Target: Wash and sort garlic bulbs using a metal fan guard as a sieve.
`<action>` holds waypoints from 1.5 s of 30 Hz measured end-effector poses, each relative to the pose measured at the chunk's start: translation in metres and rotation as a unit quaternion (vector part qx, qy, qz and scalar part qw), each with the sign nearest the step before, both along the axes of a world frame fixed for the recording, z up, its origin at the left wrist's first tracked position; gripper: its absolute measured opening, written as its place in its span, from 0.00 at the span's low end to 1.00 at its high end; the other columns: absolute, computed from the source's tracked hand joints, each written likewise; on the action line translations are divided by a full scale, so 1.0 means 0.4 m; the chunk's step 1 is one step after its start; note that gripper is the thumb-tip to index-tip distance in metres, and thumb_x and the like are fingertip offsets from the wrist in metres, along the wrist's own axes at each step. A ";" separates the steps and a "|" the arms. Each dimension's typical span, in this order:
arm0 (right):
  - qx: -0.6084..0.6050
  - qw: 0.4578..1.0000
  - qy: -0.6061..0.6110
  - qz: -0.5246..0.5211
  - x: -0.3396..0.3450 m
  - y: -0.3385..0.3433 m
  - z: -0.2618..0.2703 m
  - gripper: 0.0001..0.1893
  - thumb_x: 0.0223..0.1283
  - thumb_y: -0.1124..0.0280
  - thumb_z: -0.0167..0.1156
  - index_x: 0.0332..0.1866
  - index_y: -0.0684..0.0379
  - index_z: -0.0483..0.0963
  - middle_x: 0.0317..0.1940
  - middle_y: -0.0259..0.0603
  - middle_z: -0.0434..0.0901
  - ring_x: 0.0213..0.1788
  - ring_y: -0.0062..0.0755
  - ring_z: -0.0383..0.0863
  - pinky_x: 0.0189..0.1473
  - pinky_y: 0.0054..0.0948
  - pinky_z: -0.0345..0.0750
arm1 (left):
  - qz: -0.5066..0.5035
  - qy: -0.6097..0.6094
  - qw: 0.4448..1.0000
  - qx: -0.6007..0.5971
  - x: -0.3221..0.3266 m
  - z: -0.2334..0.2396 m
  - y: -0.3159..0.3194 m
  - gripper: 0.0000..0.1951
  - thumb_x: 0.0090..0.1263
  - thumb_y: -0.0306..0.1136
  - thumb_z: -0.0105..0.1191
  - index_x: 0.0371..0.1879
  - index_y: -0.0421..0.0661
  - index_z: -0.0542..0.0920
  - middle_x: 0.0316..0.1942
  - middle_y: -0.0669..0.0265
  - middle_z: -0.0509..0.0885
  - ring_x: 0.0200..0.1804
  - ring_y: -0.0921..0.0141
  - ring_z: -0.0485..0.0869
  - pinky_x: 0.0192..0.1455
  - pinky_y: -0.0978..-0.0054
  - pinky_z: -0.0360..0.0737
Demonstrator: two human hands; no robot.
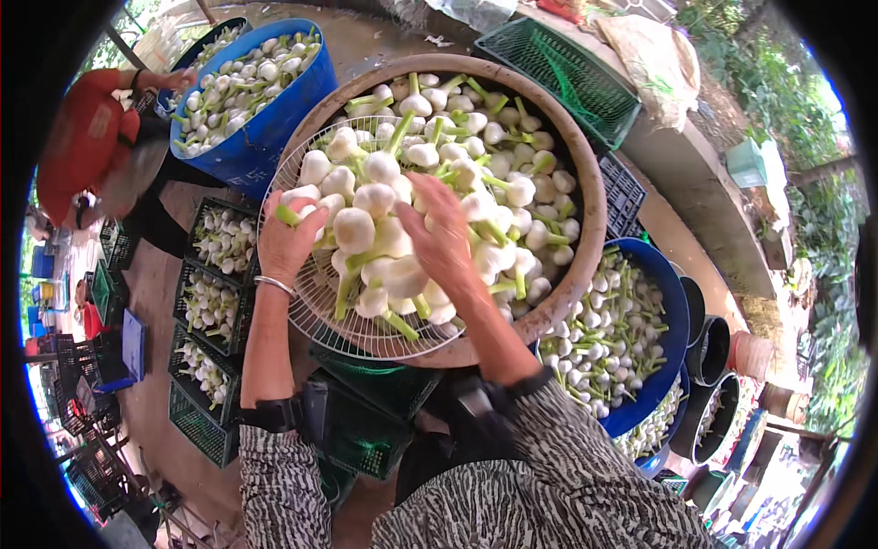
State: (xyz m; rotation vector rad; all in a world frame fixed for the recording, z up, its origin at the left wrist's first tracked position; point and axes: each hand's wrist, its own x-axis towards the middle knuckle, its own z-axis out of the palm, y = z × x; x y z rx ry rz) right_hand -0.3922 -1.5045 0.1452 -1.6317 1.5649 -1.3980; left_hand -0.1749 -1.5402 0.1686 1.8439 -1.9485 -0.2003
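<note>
A round wire basket (302, 302), heaped with white garlic bulbs (374, 199) on short green stems, sits over the near left part of a large clay vat (595, 199). More garlic bulbs fill the vat. At the basket's left edge, my left hand (288, 237) has its fingers curled around a garlic bulb with a green stem stub. My right hand (435, 230) lies on the heap, fingers spread among the bulbs; whether it grips one cannot be told. A silver bangle (276, 285) circles my left wrist.
Blue tubs of garlic stand at upper left (240, 161) and lower right (675, 329). Green crates (206, 425) with garlic line the floor at left; another green crate (562, 75) lies behind the vat. A co-worker in a red top (89, 137) reaches toward the left tub.
</note>
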 end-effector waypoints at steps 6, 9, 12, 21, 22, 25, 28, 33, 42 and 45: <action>0.348 0.890 0.277 -0.104 -0.326 0.237 -0.057 0.28 0.50 0.64 0.56 0.59 0.59 0.63 0.47 0.56 0.74 0.48 0.53 0.76 0.51 0.42 0.71 | 0.020 -0.070 0.997 -0.010 -0.020 -0.065 0.131 0.20 0.51 0.46 0.61 0.42 0.51 0.81 0.61 0.44 0.60 0.61 0.50 0.64 0.60 0.62 0.65; 0.467 0.848 0.249 -0.017 -0.353 0.191 -0.162 0.30 0.47 0.67 0.54 0.60 0.56 0.56 0.45 0.59 0.75 0.49 0.54 0.75 0.50 0.44 0.73 | 0.012 -0.117 0.992 0.033 -0.024 -0.074 0.147 0.33 0.46 0.46 0.66 0.55 0.52 0.75 0.67 0.42 0.46 0.68 0.52 0.55 0.63 0.61 0.61; 0.402 0.910 0.103 -0.006 -0.406 0.147 -0.257 0.27 0.48 0.70 0.53 0.58 0.57 0.65 0.48 0.53 0.76 0.52 0.48 0.75 0.52 0.38 0.72 | -0.091 -0.009 0.996 0.022 0.047 -0.060 0.141 0.34 0.45 0.42 0.67 0.55 0.50 0.74 0.67 0.42 0.46 0.67 0.52 0.56 0.64 0.59 0.60; 0.184 0.900 0.396 -0.003 -0.490 -0.126 -0.164 0.19 0.50 0.78 0.50 0.49 0.49 0.74 0.44 0.49 0.70 0.44 0.49 0.74 0.43 0.43 0.72 | 0.234 0.152 0.960 -0.010 0.082 -0.020 0.219 0.19 0.60 0.31 0.57 0.49 0.36 0.74 0.54 0.53 0.71 0.51 0.62 0.75 0.52 0.68 0.73; 0.188 0.876 0.444 0.015 -0.466 -0.156 -0.174 0.18 0.48 0.74 0.53 0.47 0.49 0.74 0.44 0.47 0.71 0.48 0.46 0.71 0.45 0.45 0.69 | 0.304 0.349 0.884 0.067 0.081 -0.048 0.211 0.18 0.61 0.31 0.56 0.48 0.34 0.74 0.48 0.56 0.76 0.45 0.65 0.79 0.46 0.71 0.77; 0.222 0.778 0.581 0.089 -0.408 -0.219 -0.226 0.11 0.47 0.64 0.57 0.37 0.52 0.77 0.44 0.44 0.71 0.52 0.44 0.67 0.49 0.46 0.66 | 0.362 0.464 0.799 0.126 0.039 -0.095 0.195 0.11 0.63 0.32 0.54 0.38 0.36 0.78 0.29 0.65 0.81 0.24 0.77 0.80 0.23 0.80 0.78; 0.259 0.854 0.444 0.076 -0.469 -0.267 -0.237 0.12 0.47 0.61 0.58 0.33 0.56 0.78 0.38 0.44 0.74 0.48 0.45 0.70 0.47 0.44 0.68 | 0.397 0.460 0.783 0.137 0.036 -0.105 0.187 0.11 0.64 0.35 0.52 0.34 0.38 0.78 0.24 0.67 0.80 0.20 0.77 0.79 0.20 0.80 0.78; 0.096 0.947 0.296 0.081 -0.392 -0.254 -0.045 0.10 0.48 0.66 0.61 0.25 0.62 0.74 0.24 0.44 0.70 0.32 0.45 0.70 0.35 0.39 0.69 | 0.450 0.431 0.768 0.151 0.055 -0.121 0.194 0.11 0.65 0.35 0.50 0.26 0.40 0.76 0.18 0.69 0.77 0.17 0.79 0.76 0.17 0.81 0.76; 0.223 0.968 0.052 0.103 -0.393 -0.335 -0.068 0.15 0.62 0.62 0.52 0.37 0.65 0.77 0.36 0.38 0.79 0.38 0.27 0.78 0.45 0.24 0.75 | 0.443 0.430 0.773 0.142 0.060 -0.130 0.197 0.10 0.63 0.33 0.51 0.29 0.38 0.79 0.18 0.69 0.77 0.16 0.78 0.76 0.16 0.81 0.76; 0.437 0.891 -0.097 0.080 -0.473 -0.310 -0.265 0.24 0.65 0.48 0.44 0.33 0.61 0.73 0.31 0.32 0.76 0.35 0.17 0.76 0.40 0.16 0.73 | 0.427 0.432 0.782 0.137 0.045 -0.139 0.181 0.10 0.63 0.32 0.51 0.28 0.38 0.79 0.17 0.68 0.77 0.15 0.78 0.75 0.16 0.81 0.76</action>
